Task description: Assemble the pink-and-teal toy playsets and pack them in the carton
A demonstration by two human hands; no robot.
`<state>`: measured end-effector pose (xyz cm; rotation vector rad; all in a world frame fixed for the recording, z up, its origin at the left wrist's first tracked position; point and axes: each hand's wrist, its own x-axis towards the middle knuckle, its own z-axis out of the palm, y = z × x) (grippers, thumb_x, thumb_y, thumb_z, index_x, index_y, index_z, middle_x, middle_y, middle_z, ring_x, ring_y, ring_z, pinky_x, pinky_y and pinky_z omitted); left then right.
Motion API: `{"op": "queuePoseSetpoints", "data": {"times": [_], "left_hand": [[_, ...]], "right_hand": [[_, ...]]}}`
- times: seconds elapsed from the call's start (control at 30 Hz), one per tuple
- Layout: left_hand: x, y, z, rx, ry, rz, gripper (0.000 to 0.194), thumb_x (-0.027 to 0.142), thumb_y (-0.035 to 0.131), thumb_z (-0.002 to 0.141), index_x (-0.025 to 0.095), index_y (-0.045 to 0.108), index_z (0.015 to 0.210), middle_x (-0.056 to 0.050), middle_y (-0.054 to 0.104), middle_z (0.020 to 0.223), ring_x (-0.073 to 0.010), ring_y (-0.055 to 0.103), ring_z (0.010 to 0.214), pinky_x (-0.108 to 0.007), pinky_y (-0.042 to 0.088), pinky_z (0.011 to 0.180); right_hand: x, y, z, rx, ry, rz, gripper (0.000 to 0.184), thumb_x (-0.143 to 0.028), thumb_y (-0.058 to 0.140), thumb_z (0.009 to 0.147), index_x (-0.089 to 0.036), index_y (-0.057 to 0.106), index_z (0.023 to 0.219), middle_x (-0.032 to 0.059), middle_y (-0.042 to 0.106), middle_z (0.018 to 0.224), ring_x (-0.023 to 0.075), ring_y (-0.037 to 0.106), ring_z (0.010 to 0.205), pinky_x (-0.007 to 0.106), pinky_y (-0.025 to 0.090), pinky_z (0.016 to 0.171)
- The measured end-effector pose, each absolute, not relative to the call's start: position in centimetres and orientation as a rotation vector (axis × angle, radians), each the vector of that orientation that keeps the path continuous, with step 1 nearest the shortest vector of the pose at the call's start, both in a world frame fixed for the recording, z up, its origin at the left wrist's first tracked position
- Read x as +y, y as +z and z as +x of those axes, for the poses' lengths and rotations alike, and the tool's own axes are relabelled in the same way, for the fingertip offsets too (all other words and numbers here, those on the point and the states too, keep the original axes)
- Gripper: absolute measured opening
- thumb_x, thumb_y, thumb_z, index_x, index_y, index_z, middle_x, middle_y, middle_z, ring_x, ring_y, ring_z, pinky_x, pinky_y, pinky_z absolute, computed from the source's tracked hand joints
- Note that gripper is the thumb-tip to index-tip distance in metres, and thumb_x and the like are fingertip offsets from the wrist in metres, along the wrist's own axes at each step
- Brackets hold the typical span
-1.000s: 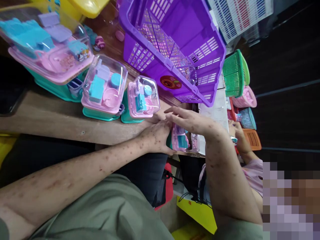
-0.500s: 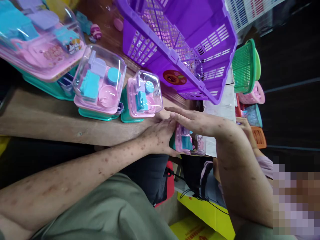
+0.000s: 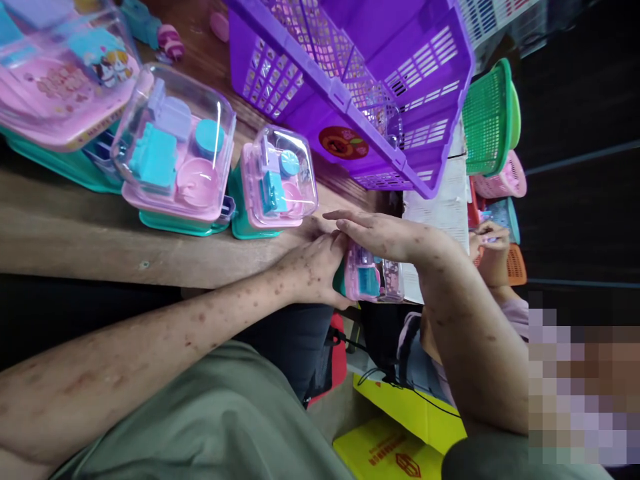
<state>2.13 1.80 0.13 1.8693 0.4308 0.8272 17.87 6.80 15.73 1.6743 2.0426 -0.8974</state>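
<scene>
The small toy box [image 3: 367, 280] sits at the near edge of the worktop [image 3: 75, 247], caught between both hands. It has a pink tray, a teal base and a clear lid, with a blue piece showing inside. The left hand [image 3: 313, 270] wraps its fingers round the teal end and grips it. The right hand [image 3: 385, 237] lies flat across the top, fingers nearly straight, pressing rather than clasping; how firmly is hard to tell, since the hand hides most of the lid.

By the look of it, the step is seating or closing the lid on this box. The next move likely calls for even pressure along the lid's edge while the left hand keeps the base from sliding.

Just beyond stands a mid box [image 3: 275, 183], shut, with blue and pink pieces under its clear dome. Next to it is a larger box [image 3: 173, 153] holding a pink bowl, a blue chair-like piece and a round teal piece. Behind them a purple crate [image 3: 360, 80] tilts on the worktop. Further right, green and pink baskets [image 3: 487, 120] stack near another person's hand [image 3: 487, 237].
</scene>
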Motion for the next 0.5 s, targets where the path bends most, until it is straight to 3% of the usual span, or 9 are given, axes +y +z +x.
{"op": "queuePoseSetpoints", "data": {"times": [0.33, 0.5], "left_hand": [[1.77, 0.38, 2.17, 0.444, 0.820, 1.894, 0.123, 0.050, 0.102, 0.070, 0.014, 0.031, 0.164, -0.028, 0.053, 0.165, -0.0478, 0.054, 0.158, -0.066, 0.047, 0.133], [1.84, 0.64, 2.07, 0.423, 0.836, 1.850, 0.109, 0.047, 0.101, 0.072, 0.021, 0.040, 0.157, -0.023, 0.058, 0.162, -0.0488, 0.058, 0.153, -0.070, 0.050, 0.129]], "right_hand": [[6.36, 15.44, 17.67, 1.996, -0.773, 1.718, 0.055, -0.052, 0.040, 0.115, -0.029, 0.073, 0.151, 0.0049, 0.073, 0.158, 0.0339, 0.070, 0.147, 0.057, 0.052, 0.133], [5.84, 16.15, 17.22, 1.998, -0.790, 1.827, 0.051, -0.064, 0.047, 0.114, -0.032, 0.078, 0.139, 0.0061, 0.077, 0.151, 0.0357, 0.068, 0.149, 0.058, 0.050, 0.133]]}}
